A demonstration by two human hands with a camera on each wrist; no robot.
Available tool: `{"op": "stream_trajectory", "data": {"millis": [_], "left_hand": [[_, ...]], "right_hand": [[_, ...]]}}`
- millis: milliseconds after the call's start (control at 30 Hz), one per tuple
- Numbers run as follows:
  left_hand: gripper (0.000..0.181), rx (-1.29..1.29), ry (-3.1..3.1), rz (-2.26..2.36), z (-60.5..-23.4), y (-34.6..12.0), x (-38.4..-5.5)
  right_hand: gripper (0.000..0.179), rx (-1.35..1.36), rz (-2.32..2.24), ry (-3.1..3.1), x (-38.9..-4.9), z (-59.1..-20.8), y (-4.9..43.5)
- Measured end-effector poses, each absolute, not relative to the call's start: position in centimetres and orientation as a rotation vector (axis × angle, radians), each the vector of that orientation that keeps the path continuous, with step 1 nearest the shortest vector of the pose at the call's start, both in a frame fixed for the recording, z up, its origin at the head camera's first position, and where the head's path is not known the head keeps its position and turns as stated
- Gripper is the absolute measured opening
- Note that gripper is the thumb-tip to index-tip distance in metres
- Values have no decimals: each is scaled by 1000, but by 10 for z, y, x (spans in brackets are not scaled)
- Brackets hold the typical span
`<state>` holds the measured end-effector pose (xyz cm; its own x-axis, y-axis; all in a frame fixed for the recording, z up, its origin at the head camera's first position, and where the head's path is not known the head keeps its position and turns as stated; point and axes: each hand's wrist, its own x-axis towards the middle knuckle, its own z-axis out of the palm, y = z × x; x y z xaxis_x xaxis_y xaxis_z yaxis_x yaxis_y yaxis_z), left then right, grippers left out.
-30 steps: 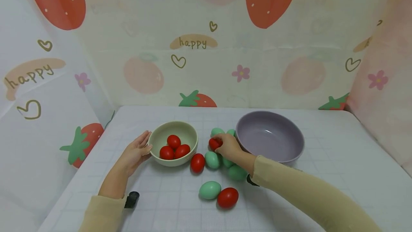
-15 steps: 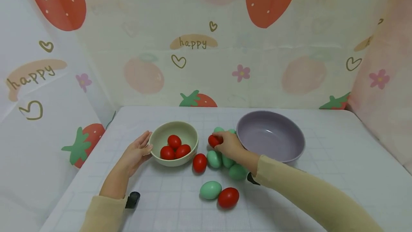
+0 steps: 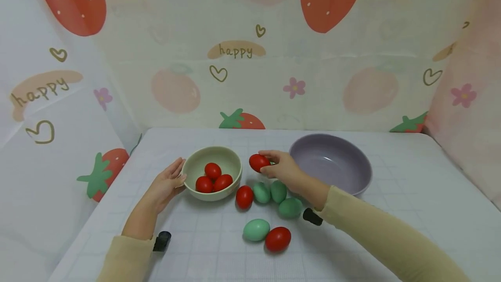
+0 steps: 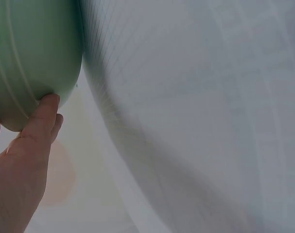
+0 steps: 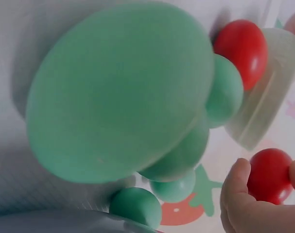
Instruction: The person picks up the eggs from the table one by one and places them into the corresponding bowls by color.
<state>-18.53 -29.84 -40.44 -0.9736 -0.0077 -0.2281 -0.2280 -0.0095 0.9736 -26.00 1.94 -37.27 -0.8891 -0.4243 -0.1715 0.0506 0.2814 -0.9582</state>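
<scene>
In the head view, my right hand (image 3: 287,171) pinches a red egg (image 3: 259,162) between thumb and fingers, above the table just right of the light green bowl (image 3: 213,156). The right wrist view shows the same red egg (image 5: 269,175) held at the fingertips. Three red eggs (image 3: 213,171) lie in the bowl. My left hand (image 3: 164,188) rests against the bowl's left side with fairly straight fingers. In the left wrist view, its fingertips touch the bowl's outer wall (image 4: 40,53). Below my right hand are several green eggs (image 3: 261,193) and a red egg (image 3: 244,197).
A wide purple bowl (image 3: 330,164) with nothing in it stands right of the eggs, partly behind my right forearm. Nearer the front lie a green egg (image 3: 256,230) and a red egg (image 3: 278,239) side by side. Printed cloth hangs around the white table (image 3: 188,256).
My right hand has lifted the red egg up from among the green eggs. The green eggs beneath show more now. My left hand stays at the bowl.
</scene>
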Motion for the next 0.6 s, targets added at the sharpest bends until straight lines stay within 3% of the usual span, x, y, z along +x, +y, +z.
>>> {"op": "stream_trajectory", "data": {"millis": [300,600], "left_hand": [[70,-270,2085,2122,-404,-299,-186],[70,-273,2095,2107,-403,-298,-185]], "right_hand": [[61,-424,-1756,1980,-262,-360,20],[48,-390,-1759,1906,-264,-352,17]]}}
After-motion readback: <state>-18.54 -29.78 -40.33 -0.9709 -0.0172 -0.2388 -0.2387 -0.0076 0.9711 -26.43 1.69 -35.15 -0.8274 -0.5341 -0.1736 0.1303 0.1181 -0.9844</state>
